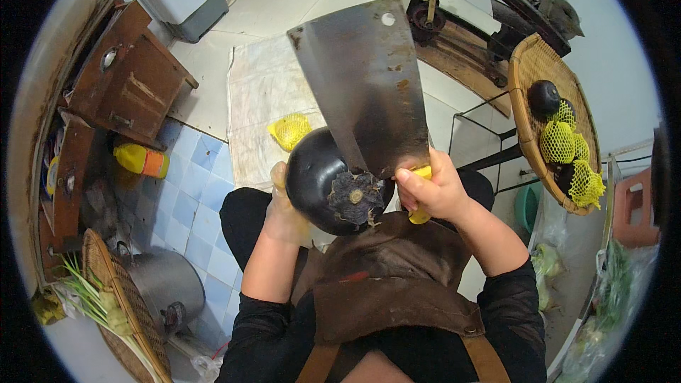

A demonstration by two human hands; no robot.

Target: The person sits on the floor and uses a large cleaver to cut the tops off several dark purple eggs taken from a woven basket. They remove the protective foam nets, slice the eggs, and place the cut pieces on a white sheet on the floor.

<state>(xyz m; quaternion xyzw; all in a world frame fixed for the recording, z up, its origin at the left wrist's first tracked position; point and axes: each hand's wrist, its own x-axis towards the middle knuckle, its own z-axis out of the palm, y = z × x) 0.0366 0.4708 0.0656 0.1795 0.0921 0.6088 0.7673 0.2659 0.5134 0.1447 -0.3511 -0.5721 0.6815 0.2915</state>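
Note:
A large round dark eggplant (314, 175) rests in my left hand (282, 207), which wears a thin clear glove and grips it from the left side. The dried calyx (355, 197) faces up towards me. My right hand (433, 186) is wrapped around the yellow handle (420, 217) of a broad cleaver (372, 80). Its wide blade, marked with rust spots and a hole near one corner, points away from me and covers the far right part of the eggplant. Whether the edge touches the skin, I cannot tell. Just beyond lies a yellow foam net sleeve (291, 132).
A pale cloth (255, 85) is spread on the floor ahead. At right, a wicker tray (524, 133) holds eggplants, some in yellow nets. To my left are a wooden cabinet (133, 85), a yellow bottle (141, 160), a metal pot (165, 282) and a basket with scallions (119, 324).

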